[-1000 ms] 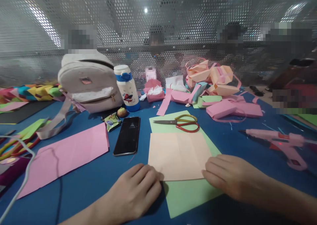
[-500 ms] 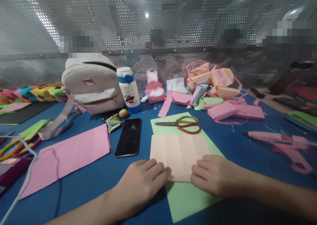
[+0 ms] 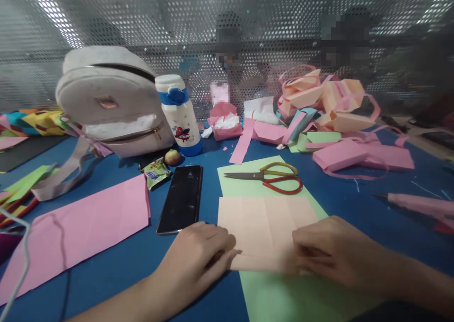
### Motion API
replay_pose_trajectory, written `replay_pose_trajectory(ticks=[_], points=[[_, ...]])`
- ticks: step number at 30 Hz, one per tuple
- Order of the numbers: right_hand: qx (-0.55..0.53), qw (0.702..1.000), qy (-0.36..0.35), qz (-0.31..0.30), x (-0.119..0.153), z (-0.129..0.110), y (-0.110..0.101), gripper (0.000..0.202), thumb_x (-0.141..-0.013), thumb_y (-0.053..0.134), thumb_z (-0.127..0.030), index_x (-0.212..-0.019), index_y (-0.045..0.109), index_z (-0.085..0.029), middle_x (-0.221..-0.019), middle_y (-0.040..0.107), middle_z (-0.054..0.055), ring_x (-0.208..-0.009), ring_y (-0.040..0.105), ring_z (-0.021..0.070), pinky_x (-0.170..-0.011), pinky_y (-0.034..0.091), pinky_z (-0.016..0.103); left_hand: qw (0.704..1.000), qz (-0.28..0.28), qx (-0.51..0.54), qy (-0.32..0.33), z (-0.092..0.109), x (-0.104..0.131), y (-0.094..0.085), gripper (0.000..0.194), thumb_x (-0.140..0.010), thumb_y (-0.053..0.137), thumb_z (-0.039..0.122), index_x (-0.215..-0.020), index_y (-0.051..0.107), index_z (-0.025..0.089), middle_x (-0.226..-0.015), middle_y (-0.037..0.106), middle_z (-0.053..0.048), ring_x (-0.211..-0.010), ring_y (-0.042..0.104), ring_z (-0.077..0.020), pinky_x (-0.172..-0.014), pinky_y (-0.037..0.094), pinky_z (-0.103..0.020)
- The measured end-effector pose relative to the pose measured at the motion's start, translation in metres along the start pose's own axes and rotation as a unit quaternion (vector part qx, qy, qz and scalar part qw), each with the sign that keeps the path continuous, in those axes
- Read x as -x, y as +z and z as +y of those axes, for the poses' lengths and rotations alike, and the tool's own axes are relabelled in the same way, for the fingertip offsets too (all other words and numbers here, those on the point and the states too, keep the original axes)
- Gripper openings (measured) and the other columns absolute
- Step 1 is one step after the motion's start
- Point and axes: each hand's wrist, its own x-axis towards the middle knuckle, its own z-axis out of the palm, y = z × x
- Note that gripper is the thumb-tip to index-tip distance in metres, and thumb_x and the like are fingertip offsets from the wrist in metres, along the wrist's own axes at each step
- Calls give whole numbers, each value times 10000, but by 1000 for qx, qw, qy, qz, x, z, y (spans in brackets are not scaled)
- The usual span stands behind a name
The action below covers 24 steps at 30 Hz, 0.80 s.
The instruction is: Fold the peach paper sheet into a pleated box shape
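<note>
A peach sheet of paper [image 3: 264,225] with straight crease lines lies over a pale green sheet [image 3: 280,293]. My left hand [image 3: 200,260] grips its near left corner, thumb and fingers closed on the edge. At the near right corner my right hand [image 3: 336,256] pinches the same sheet, slightly blurred. A narrow strip along the near edge looks turned up between the hands. Just beyond the peach sheet, scissors [image 3: 280,176] with one yellow and one red handle rest on the green sheet, blades pointing left. A black phone [image 3: 180,199] lies beside my left hand.
Pink paper [image 3: 92,227] covers the left side, near a white cable [image 3: 24,251]. Behind stand a pale backpack [image 3: 113,104] and a water bottle [image 3: 180,118]. Folded paper pieces [image 3: 340,104] pile up at back right. A pink glue gun [image 3: 422,206] lies on the right.
My hands have gone from lying flat-fingered on the peach sheet to pinching its near corners, the right hand lifting slightly. The view has shifted closer to the table.
</note>
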Motion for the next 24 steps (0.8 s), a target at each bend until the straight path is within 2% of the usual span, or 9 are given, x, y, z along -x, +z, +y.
replay_pose_trajectory(ticks=[4,7,14,19,24], points=[[-24,999,-28,14,1,2,6,255,-981,452,-317,-768,535,-205,-693,604,-11,-595,501,125,-540,251,268,999,-3,-39,35,-4,1,1,236,-1015,381,214,-838,536,205,-714,577,17,-631,536,-156,-607,320,-282],[-43,998,-43,2,0,0,7,221,-980,413,-254,-825,566,-216,-774,628,3,-683,544,149,-588,291,277,994,6,-92,60,-4,0,4,251,-1000,374,188,-811,537,207,-702,572,15,-611,515,-164,-583,291,-297],[8,997,-71,2,1,-1,11,268,-1006,384,-268,-793,537,-210,-791,599,5,-675,498,159,-570,256,312,975,46,-200,89,-2,0,10,313,-980,397,156,-694,512,206,-647,531,18,-555,441,-173,-540,232,-329],[-12,998,-64,2,-3,-4,6,281,-1015,370,-257,-821,567,-209,-826,617,12,-714,506,163,-603,297,316,979,64,-179,80,-2,0,10,271,-977,412,149,-748,545,208,-663,553,21,-564,461,-174,-543,249,-331],[-24,998,-54,0,-2,-8,4,196,-986,436,-217,-842,569,-209,-857,623,7,-756,509,162,-636,308,309,988,51,-122,75,-1,-1,4,252,-986,402,166,-777,536,212,-670,561,28,-555,489,-162,-537,257,-317]])
